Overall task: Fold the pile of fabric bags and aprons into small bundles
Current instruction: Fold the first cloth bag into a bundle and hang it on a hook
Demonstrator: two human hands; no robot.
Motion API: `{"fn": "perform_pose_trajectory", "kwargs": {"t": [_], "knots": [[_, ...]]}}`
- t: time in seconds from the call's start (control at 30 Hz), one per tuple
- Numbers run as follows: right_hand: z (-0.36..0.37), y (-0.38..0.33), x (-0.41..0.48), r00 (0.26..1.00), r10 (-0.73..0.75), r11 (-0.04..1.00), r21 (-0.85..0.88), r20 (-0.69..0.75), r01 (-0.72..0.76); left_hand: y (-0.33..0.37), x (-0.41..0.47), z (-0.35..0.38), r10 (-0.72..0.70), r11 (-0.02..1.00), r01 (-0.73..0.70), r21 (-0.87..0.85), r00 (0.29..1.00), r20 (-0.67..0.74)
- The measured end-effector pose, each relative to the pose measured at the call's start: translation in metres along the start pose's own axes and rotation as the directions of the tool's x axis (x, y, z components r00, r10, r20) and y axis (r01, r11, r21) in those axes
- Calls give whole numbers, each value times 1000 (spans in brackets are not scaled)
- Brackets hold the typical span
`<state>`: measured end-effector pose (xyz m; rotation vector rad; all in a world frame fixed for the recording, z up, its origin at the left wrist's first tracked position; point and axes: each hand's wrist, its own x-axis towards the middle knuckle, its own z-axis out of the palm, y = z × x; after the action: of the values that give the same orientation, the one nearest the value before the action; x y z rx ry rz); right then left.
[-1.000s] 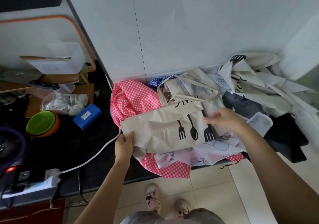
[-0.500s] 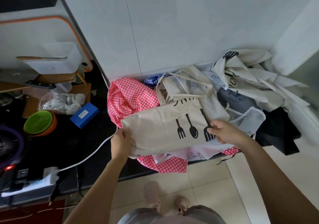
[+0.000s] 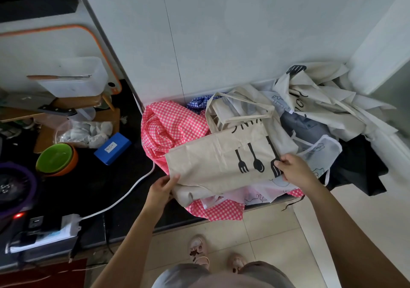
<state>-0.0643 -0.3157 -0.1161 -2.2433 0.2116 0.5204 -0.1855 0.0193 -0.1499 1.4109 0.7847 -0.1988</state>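
A beige fabric bag point(image 3: 210, 161) printed with a black fork, spoon and spatula lies folded across the top of the pile. My left hand point(image 3: 163, 187) pinches its near left corner. My right hand point(image 3: 292, 170) grips its right edge by the spatula print. Under it lie a pink checked apron point(image 3: 173, 123), a white printed apron point(image 3: 255, 196), and a blue checked cloth point(image 3: 199, 103). More cream bags point(image 3: 321, 101), a grey apron point(image 3: 304, 126) and a black cloth point(image 3: 359, 168) are heaped at the right.
The pile sits on a black counter point(image 3: 106, 177) against a white wall. To the left are a blue box point(image 3: 112, 148), a green bowl point(image 3: 56, 158), a white cable point(image 3: 124, 195) to a power strip point(image 3: 44, 232), and a plastic bag point(image 3: 84, 131). Tiled floor and my feet lie below.
My right hand has slid from the top of the bag down to its right edge and closed on it. My left hand keeps hold of the left corner. The bag lies a little flatter.
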Motion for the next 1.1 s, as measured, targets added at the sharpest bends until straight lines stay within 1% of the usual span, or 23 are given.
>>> {"fn": "perform_pose_trajectory", "kwargs": {"t": [0.07, 0.1, 0.17, 0.23, 0.3, 0.43, 0.5, 0.53, 0.57, 0.6, 0.63, 0.67, 0.7, 0.77, 0.83, 0.9, 0.93, 0.97, 1.0, 1.03, 1.1], "knots": [[1, 1, -1, 1000, 5, 1000, 28, -14, -5, -12, -10, -4, 16, 998, -12, 62, 998, -55], [1, 0, -1, 1000, 6, 999, 33, -20, -5, -17, -17, -4, 25, 993, -18, 121, 998, -58], [1, -1, -2, 1000, 9, 999, 31, -24, -9, -23, -29, -2, 31, 972, -22, 236, 999, -32], [1, -2, -2, 1000, 7, 1000, 18, -27, -6, -25, -36, 1, 4, 968, -7, 253, 1000, 12], [2, -3, -2, 999, 4, 1000, 23, -37, -3, -23, -39, 1, -6, 984, -4, 177, 998, 57], [2, -2, -3, 1000, 20, 994, 110, -14, -18, -11, -44, -3, 1, 998, 7, -64, 991, 133], [3, -1, -4, 999, 36, 982, 182, 27, -40, 0, -45, -8, 15, 995, 6, -103, 979, 203], [3, 0, -4, 999, 37, 978, 203, 35, -43, 5, -45, -11, 21, 998, -6, -67, 973, 230], [2, 1, -5, 999, 33, 976, 212, 35, -40, 10, -43, -15, 24, 999, -30, 21, 969, 245], [1, 1, -6, 999, 26, 977, 212, 32, -32, 14, -43, -19, 14, 985, -59, 163, 965, 262], [-1, 1, -6, 999, 17, 978, 207, 31, -23, 19, -41, -22, -5, 941, -91, 325, 959, 283], [-2, 1, -7, 999, 8, 979, 203, 36, -15, 22, -38, -24, -34, 876, -118, 468, 953, 303], [-2, 0, -7, 999, 0, 979, 203, 45, -9, 25, -34, -27, -61, 811, -146, 567, 942, 329], [-2, -2, -7, 999, -16, 983, 183, 48, 7, 33, -27, -30, -122, 719, -186, 669, 915, 386], [-2, -1, -6, 999, -33, 990, 137, 13, 31, 39, -21, -32, -191, 681, -175, 711, 895, 403], [-4, 1, -5, 999, -36, 994, 105, -30, 39, 36, -15, -33, -250, 709, -124, 694, 876, 412], [-5, 3, -5, 999, -28, 993, 110, -37, 32, 33, -14, -32, -282, 752, -69, 656, 866, 414], [-6, 4, -5, 999, -19, 992, 127, -34, 23, 29, -12, -31, -308, 812, 7, 583, 854, 418], [-6, 5, -5, 1000, -15, 990, 140, -26, 18, 26, -12, -28, -326, 873, 106, 476, 852, 409], [-6, 7, -6, 1000, -12, 990, 143, -21, 15, 25, -13, -25, -339, 913, 201, 356, 860, 382], [-5, 10, -7, 1000, -8, 991, 135, -21, 10, 24, -12, -20, -345, 938, 314, 149, 888, 303]]}}
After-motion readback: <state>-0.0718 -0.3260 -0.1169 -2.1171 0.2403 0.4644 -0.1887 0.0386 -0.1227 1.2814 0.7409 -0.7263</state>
